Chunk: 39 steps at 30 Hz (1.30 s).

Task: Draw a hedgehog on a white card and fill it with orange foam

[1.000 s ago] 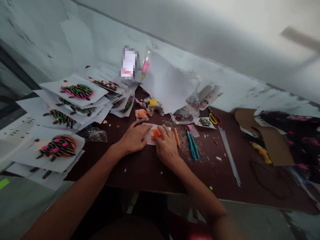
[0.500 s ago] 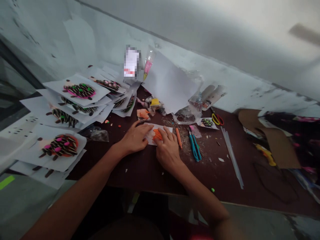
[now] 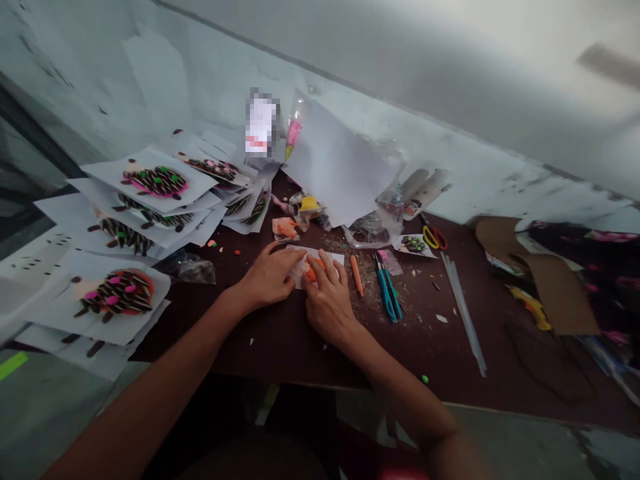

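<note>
A small white paper [image 3: 339, 259] lies on the dark table, with a flat patch of orange clay [image 3: 315, 269] on it. Fingers of my right hand [image 3: 327, 293] are spread over the clay and press on it, hiding part of it. At the paper's left side rests my left hand [image 3: 270, 275], its fingers flat and apart on the paper's edge. Just right of the paper are an orange stick [image 3: 357, 275] and a teal-handled tool [image 3: 387, 293]. Behind the hands sits a lump of orange clay in wrap [image 3: 285, 229].
Stacked sheets with hedgehog-like figures [image 3: 157, 181] fill the left side. A large white sheet [image 3: 335, 167], a phone [image 3: 261, 125] and plastic bags stand behind. Scissors [image 3: 434, 237], clear sticks [image 3: 465, 317], a yellow glue gun [image 3: 531, 307] and cardboard [image 3: 563, 293] are on the right.
My right hand has shifted slightly left over the orange clay, covering more of it. My left hand has stayed at the paper's left side.
</note>
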Available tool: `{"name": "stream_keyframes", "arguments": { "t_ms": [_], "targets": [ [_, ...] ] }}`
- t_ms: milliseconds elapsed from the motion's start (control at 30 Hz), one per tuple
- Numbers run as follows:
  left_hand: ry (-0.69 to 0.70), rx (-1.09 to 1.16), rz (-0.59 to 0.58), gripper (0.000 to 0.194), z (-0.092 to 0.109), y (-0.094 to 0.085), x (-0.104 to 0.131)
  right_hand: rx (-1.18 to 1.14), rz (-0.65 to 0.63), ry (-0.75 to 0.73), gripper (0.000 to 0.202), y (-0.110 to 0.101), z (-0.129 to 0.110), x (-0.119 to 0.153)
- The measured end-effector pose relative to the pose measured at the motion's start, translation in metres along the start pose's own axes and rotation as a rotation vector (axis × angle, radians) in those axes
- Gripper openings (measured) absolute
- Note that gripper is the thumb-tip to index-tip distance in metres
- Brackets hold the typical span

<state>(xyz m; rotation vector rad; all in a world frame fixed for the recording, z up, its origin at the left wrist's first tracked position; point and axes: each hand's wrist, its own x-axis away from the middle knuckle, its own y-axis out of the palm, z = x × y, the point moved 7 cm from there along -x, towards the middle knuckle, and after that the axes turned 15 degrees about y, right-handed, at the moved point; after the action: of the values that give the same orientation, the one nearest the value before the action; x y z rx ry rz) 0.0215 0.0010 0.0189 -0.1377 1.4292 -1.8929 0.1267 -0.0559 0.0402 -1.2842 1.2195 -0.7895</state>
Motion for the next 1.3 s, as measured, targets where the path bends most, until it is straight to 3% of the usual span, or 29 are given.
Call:
{"name": "stream_keyframes", "arguments": {
  "t_ms": [233, 533, 767, 967, 1300],
  "targets": [
    [0.008, 0.007, -0.007, 0.062, -0.001, 0.001, 0.001, 0.025, 0.036, 0.084, 0.026, -0.005, 0.009, -0.001],
    [-0.001, 0.001, -0.013, 0.062, 0.000, 0.000, 0.000, 0.004, -0.036, 0.052, 0.035, 0.006, 0.004, -0.002],
    [0.004, -0.025, 0.014, 0.061, -0.001, 0.002, 0.001, -0.009, 0.052, 0.067, 0.025, -0.005, 0.008, -0.002],
    [0.002, -0.015, 0.018, 0.059, -0.001, 0.002, 0.001, 0.026, -0.002, 0.038, 0.032, 0.001, 0.004, -0.004],
    [-0.015, 0.007, 0.002, 0.060, -0.002, 0.002, 0.001, 0.021, 0.011, 0.029, 0.029, 0.001, 0.005, -0.003]
  ]
}}
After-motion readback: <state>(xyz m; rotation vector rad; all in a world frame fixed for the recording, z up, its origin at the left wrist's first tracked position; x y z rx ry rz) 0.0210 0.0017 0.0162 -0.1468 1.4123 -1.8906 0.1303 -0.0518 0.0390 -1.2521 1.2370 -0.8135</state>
